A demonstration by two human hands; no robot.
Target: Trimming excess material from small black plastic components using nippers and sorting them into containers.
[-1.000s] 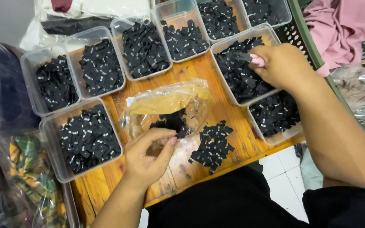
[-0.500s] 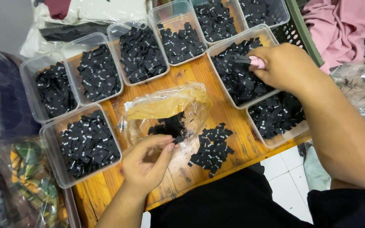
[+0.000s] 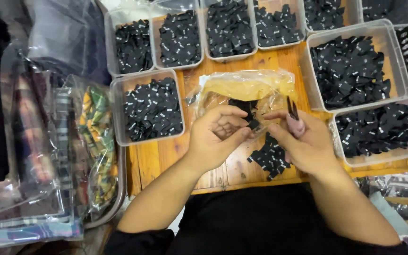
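Over the wooden slatted worktop (image 3: 166, 160), the left hand (image 3: 216, 137) and the right hand (image 3: 303, 141) meet just in front of a crumpled clear plastic bag (image 3: 246, 92). The left hand's grip is pinched together on a small black woven fabric label (image 3: 253, 124), thumb and forefinger clamped on its edge; the right hand's grip is closed around a small pair of pink-handled thread snips (image 3: 294, 120), blades pointing up and away, close beside that label. A loose pile of more black labels (image 3: 270, 158) lies on the worktop under the hands, and clear plastic tubs of the same labels (image 3: 152, 108) ring the work, with one large tub (image 3: 355, 66) to the right. The label looks featherlight, soft and floppy, likely to curl or slip, so a fingertip pinch near one end, leaving the part to be trimmed free, seems the safest hold. Compared with a second ago, the right hand has left the large tub and come in to meet the left, which has lifted from the bag's mouth; the view has also swung left, showing bagged striped cloth (image 3: 48, 156) beside the worktop.
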